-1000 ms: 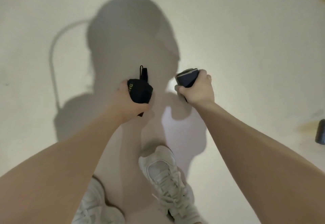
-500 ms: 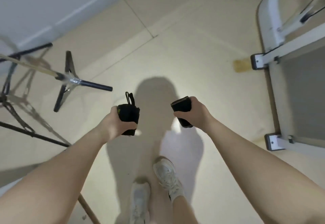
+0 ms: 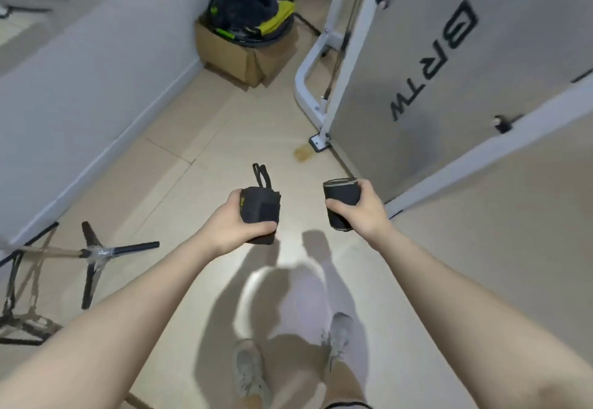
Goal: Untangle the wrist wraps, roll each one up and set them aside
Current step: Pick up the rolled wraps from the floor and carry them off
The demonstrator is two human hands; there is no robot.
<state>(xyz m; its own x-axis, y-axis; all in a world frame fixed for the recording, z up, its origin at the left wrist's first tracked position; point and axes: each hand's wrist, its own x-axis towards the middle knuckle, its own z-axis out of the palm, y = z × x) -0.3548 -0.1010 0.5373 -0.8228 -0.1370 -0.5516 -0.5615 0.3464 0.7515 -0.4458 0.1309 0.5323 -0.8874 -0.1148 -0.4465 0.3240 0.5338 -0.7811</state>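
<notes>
Rolls unchanged: our left hand (image 3: 231, 222) grips one rolled wrap (image 3: 260, 213), right hand (image 3: 364, 208) the other wrap (image 3: 340, 198); cardboard box (image 3: 239, 55) now ahead.

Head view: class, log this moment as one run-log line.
left hand: grips rolled wrap | right hand: grips second rolled wrap | neither set aside

Room evenly lit, soft indoor light from above and behind us. We note doubled shadows of arms and body on floor (image 3: 179, 164) below hands, pale bright patch between them. Slight motion blur throughout. Wide-angle bending at edges: wall (image 3: 80, 87) and forearms stretched. No harsh glare.
</notes>
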